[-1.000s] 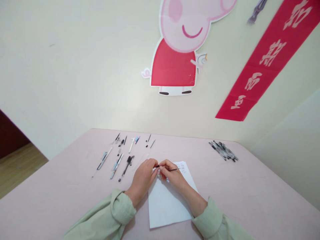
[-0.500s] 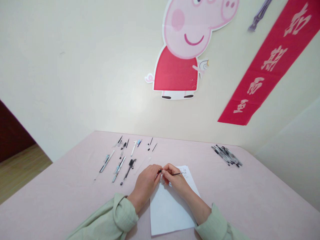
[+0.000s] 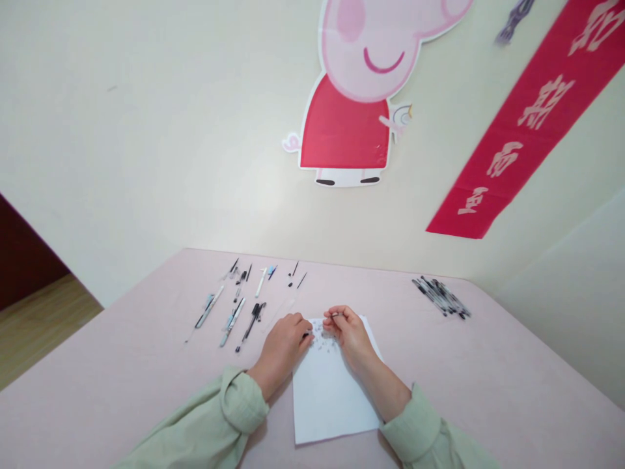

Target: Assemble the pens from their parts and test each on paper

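A sheet of white paper (image 3: 332, 397) lies in front of me, with small marks of writing near its top. My left hand (image 3: 286, 345) rests at the paper's upper left edge, its fingers closed round a small black pen cap (image 3: 306, 335), mostly hidden. My right hand (image 3: 349, 332) is over the upper right of the sheet, thumb and fingers pinched on a thin dark pen refill (image 3: 336, 315); only a short bit of it shows. The two hands are apart, with the writing between them.
Several pens and pen parts (image 3: 254, 319) lie in groups on the pink-covered table (image 3: 146, 365) to the left. Small black parts and thin refills (image 3: 301, 281) lie farther back. A bundle of pens (image 3: 442, 298) lies at the right. A wall stands behind the table.
My hands, which met at the black cap, have come apart. The right hand has moved up and right with the thin refill, uncovering the writing. The view has tilted slightly downward.
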`<action>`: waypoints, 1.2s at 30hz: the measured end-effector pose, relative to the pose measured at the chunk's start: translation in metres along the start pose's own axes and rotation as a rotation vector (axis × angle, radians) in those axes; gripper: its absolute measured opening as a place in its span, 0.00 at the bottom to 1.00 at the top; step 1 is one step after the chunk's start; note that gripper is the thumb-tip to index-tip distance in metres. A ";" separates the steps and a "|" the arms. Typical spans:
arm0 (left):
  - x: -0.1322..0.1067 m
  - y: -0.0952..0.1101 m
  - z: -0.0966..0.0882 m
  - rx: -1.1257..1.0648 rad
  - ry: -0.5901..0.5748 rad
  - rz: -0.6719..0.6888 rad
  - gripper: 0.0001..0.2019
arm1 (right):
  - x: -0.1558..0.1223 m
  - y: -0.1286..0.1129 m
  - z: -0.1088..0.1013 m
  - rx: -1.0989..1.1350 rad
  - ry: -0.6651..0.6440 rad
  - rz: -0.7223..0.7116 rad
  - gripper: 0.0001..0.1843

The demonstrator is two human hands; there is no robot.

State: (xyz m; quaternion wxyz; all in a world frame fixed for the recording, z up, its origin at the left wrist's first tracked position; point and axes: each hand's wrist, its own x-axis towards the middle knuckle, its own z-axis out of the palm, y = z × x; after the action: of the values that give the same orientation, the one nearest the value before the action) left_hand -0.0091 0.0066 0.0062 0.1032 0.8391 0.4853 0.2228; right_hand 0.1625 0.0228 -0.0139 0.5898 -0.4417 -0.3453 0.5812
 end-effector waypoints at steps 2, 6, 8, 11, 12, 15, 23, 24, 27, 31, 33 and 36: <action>0.001 -0.002 -0.006 0.031 0.027 -0.019 0.06 | 0.000 0.000 0.001 0.000 0.001 0.000 0.12; 0.004 -0.015 -0.023 0.218 0.157 -0.143 0.07 | -0.001 -0.001 0.002 -0.008 0.001 -0.013 0.14; 0.005 -0.024 -0.029 0.316 0.192 -0.204 0.07 | -0.001 -0.001 0.002 -0.033 -0.006 -0.015 0.14; 0.004 -0.034 -0.032 0.423 0.172 -0.244 0.07 | -0.001 0.000 0.001 -0.063 -0.003 -0.012 0.14; 0.004 -0.036 -0.032 0.446 0.160 -0.249 0.07 | -0.002 0.000 0.001 -0.068 -0.002 -0.011 0.14; 0.003 -0.038 -0.030 0.472 0.136 -0.254 0.06 | -0.003 -0.001 0.001 -0.084 -0.016 -0.011 0.13; 0.013 -0.035 -0.032 -0.038 0.310 -0.300 0.05 | -0.004 -0.002 0.003 -0.263 -0.030 -0.052 0.15; 0.015 -0.034 -0.031 -0.215 0.329 -0.315 0.06 | -0.005 -0.003 0.004 -0.316 -0.041 -0.080 0.14; 0.021 -0.028 -0.026 -0.744 0.323 -0.426 0.12 | -0.008 -0.006 0.004 -0.487 -0.068 -0.223 0.13; 0.021 -0.020 -0.024 -1.262 0.348 -0.591 0.15 | -0.014 -0.010 0.006 -0.640 -0.108 -0.346 0.13; 0.021 -0.021 -0.024 -1.400 0.412 -0.629 0.11 | -0.017 -0.011 0.007 -0.687 -0.122 -0.369 0.12; 0.022 -0.026 -0.025 -1.436 0.480 -0.650 0.07 | -0.020 -0.012 0.009 -0.725 -0.131 -0.396 0.10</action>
State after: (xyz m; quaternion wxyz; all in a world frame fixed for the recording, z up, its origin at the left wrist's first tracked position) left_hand -0.0314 0.0372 0.0241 0.5674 0.3160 0.4523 0.6112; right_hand 0.1571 0.0053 0.0030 0.4734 -0.5079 -0.6425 0.3244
